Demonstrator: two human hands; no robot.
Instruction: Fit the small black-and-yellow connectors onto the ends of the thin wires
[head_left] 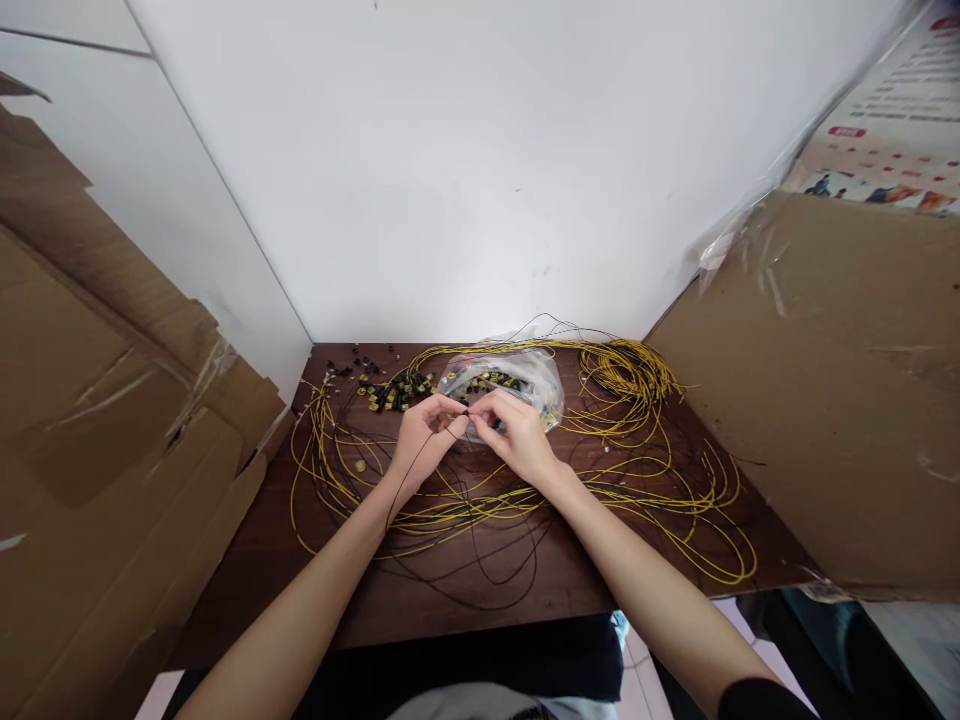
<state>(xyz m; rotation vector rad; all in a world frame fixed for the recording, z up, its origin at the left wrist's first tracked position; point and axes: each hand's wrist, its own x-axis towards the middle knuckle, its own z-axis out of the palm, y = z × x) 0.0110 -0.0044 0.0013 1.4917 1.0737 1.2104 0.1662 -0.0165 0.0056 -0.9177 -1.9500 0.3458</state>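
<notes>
Brown tabletop (405, 612): lies beneath the clear plastic bag (546, 372). Yellow wires (626, 372): coiled right of the bag, strewn in front of it. Left hand (426, 437) and right hand (523, 432): near the bag's front edge, thumb and finger of each pinching. Thin black wire (409, 467): crosses the left hand, frontward of the bag. Small black part (466, 413): gripped between both hands' fingertips.

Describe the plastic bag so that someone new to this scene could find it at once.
Start at the white wall and drop to the brown tabletop. Near the middle of the back edge, just beyond the left hand and right hand, lies the plastic bag. It is see-through, showing small black and yellow pieces, unlike the coiled yellow wires to its right.
</notes>
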